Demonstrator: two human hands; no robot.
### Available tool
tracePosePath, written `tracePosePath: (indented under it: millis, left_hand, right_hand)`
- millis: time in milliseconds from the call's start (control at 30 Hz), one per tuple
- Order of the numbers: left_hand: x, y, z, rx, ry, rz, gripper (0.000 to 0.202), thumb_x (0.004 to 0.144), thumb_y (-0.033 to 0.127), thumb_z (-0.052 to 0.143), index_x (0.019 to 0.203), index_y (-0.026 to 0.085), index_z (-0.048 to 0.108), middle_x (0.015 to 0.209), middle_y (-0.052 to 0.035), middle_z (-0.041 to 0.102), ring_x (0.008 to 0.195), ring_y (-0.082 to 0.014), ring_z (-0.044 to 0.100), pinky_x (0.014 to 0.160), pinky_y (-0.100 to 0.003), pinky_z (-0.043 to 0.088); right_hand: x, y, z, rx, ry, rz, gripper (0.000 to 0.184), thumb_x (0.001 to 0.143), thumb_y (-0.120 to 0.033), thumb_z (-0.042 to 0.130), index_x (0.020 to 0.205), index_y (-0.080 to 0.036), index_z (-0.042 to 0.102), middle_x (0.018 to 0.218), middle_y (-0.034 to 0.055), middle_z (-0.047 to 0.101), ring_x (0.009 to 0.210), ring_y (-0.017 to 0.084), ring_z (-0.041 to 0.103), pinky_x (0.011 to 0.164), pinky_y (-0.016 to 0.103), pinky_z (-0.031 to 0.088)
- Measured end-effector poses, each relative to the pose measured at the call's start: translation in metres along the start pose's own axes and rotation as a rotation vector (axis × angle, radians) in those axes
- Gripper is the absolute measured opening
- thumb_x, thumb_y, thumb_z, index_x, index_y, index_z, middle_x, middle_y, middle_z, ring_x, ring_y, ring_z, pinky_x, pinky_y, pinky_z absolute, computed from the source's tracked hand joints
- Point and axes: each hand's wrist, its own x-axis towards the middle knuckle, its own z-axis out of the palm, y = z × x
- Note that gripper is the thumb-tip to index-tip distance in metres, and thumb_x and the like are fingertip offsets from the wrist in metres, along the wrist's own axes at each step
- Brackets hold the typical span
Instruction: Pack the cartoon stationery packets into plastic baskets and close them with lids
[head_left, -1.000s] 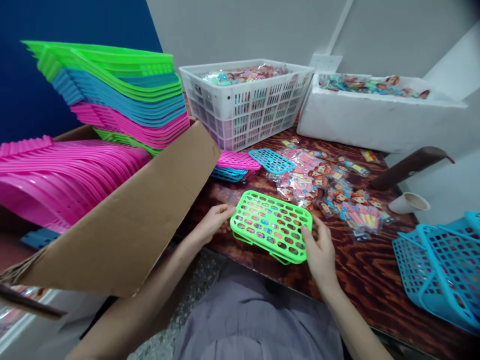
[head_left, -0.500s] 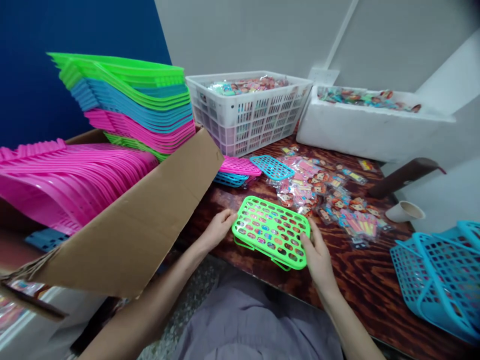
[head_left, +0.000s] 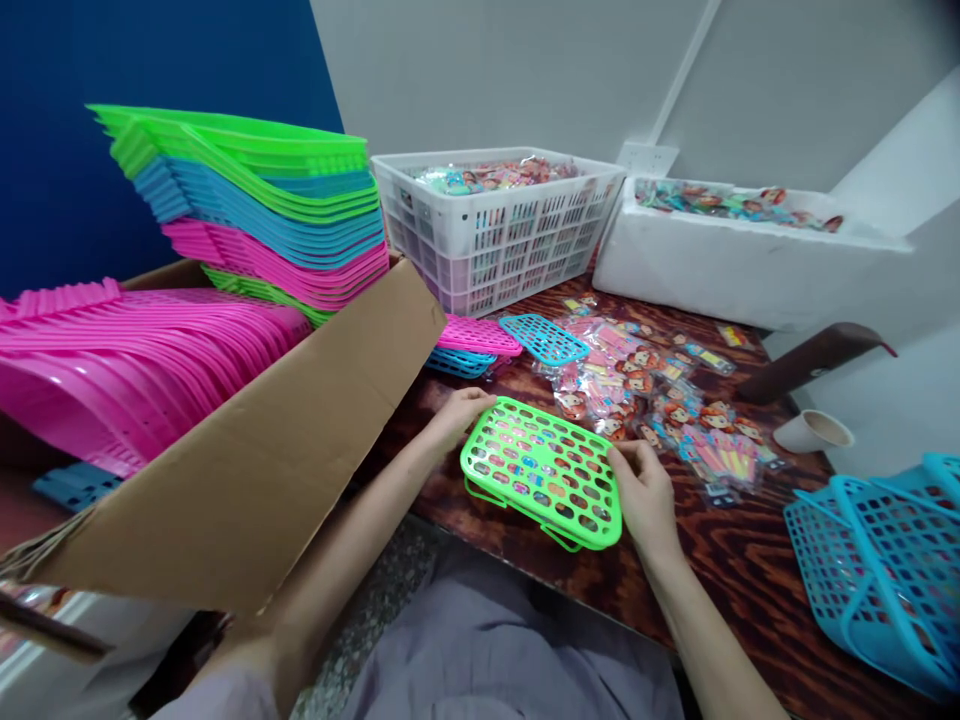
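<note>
A green plastic lid [head_left: 541, 470] with oval holes sits on top of a small basket in front of me, and colourful packets show through its holes. Two thin green handles hang along its near side. My left hand [head_left: 457, 415] pinches the lid's far left corner with fingers closed. At the right edge, my right hand [head_left: 646, 495] grips the rim, thumb on top and its other fingers partly hidden. Beyond the lid, a pile of clear-bagged packets [head_left: 622, 365] with cartoon faces lies on the table.
To the left, a cardboard box [head_left: 277, 440] holds nested pink baskets [head_left: 165, 360] and a stack of green, blue and pink ones. Behind stand a white crate [head_left: 510, 240] and a foam box [head_left: 742, 260]. Blue lid [head_left: 544, 338], paper cup [head_left: 812, 432] and blue basket [head_left: 870, 570] surround the work spot.
My left hand has slid up along the lid's left side to its far corner. My right hand has shifted slightly along the right edge, thumb nearer the far corner.
</note>
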Motion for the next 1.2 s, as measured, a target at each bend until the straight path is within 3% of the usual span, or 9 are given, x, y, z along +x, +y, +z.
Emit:
tracePosePath:
  millis: [300,400,533,700,867,1033,1133,1200]
  left_hand:
    - [0.002,-0.007,0.011,0.036,0.097,0.117,0.019,0.071,0.035,0.061,0.067,0.018,0.054,0.062,0.0033,0.052,0.058,-0.0112,0.047,0.055,-0.022,0.037]
    - [-0.010,-0.008,0.014,0.094,0.129,0.194,0.018,0.074,0.036,0.056,0.073,0.018,0.058,0.071,0.0009,0.059,0.069,-0.0143,0.054,0.063,-0.024,0.042]
    - [-0.019,-0.004,0.010,0.212,0.075,0.259,0.025,0.079,0.037,0.050,0.086,0.018,0.065,0.085,-0.0020,0.067,0.081,-0.0182,0.059,0.073,-0.027,0.045]
    - [0.000,0.016,0.005,0.440,-0.033,0.221,0.018,0.073,0.030,0.050,0.075,0.020,0.064,0.071,-0.0013,0.064,0.069,-0.0193,0.057,0.065,-0.028,0.043]
    - [0.015,0.035,0.027,0.673,-0.039,0.266,0.016,0.071,0.029,0.059,0.057,0.022,0.057,0.065,-0.0018,0.057,0.069,-0.0205,0.054,0.067,-0.029,0.038]
    - [0.017,0.027,0.043,0.756,-0.075,0.303,0.034,0.081,0.036,0.059,0.053,0.022,0.046,0.054,0.0027,0.045,0.056,-0.0155,0.046,0.058,-0.027,0.033]
    - [0.017,0.020,0.042,0.786,-0.084,0.325,0.037,0.086,0.037,0.057,0.055,0.022,0.045,0.054,0.0040,0.042,0.052,-0.0140,0.043,0.054,-0.026,0.031]
    - [0.015,0.020,0.041,0.825,-0.064,0.373,0.034,0.087,0.036,0.058,0.058,0.021,0.049,0.061,0.0026,0.047,0.058,-0.0147,0.047,0.057,-0.026,0.033]
  right_hand:
    - [0.012,0.011,0.015,0.346,0.042,0.125,0.028,0.071,-0.046,0.071,0.080,-0.022,0.059,0.073,-0.0030,0.058,0.066,0.015,0.052,0.064,0.028,0.042]
    - [0.005,0.007,0.018,0.442,-0.008,0.202,0.032,0.072,-0.051,0.070,0.086,-0.023,0.061,0.072,-0.0032,0.060,0.066,0.016,0.054,0.063,0.029,0.043]
    - [-0.003,0.002,0.015,0.551,-0.121,0.254,0.036,0.073,-0.054,0.069,0.093,-0.025,0.062,0.074,-0.0027,0.064,0.067,0.019,0.057,0.062,0.029,0.044]
    - [0.002,-0.006,-0.008,0.459,-0.253,0.244,0.023,0.070,-0.043,0.070,0.073,-0.022,0.062,0.070,-0.0026,0.061,0.069,0.016,0.054,0.066,0.028,0.040]
    - [0.017,-0.010,-0.016,0.363,-0.316,0.218,0.036,0.060,-0.050,0.079,0.062,-0.020,0.060,0.063,-0.0028,0.059,0.067,0.016,0.050,0.068,0.029,0.038]
    - [0.020,-0.004,-0.006,0.456,-0.342,0.278,0.042,0.057,-0.053,0.083,0.062,-0.020,0.058,0.059,-0.0037,0.058,0.059,0.014,0.049,0.062,0.028,0.039]
    - [0.015,0.001,0.002,0.537,-0.271,0.291,0.040,0.058,-0.052,0.082,0.066,-0.021,0.059,0.060,-0.0029,0.059,0.058,0.015,0.052,0.059,0.029,0.041]
    - [0.012,0.003,0.007,0.526,-0.210,0.227,0.037,0.061,-0.052,0.079,0.075,-0.022,0.063,0.066,-0.0018,0.061,0.062,0.017,0.055,0.062,0.030,0.045]
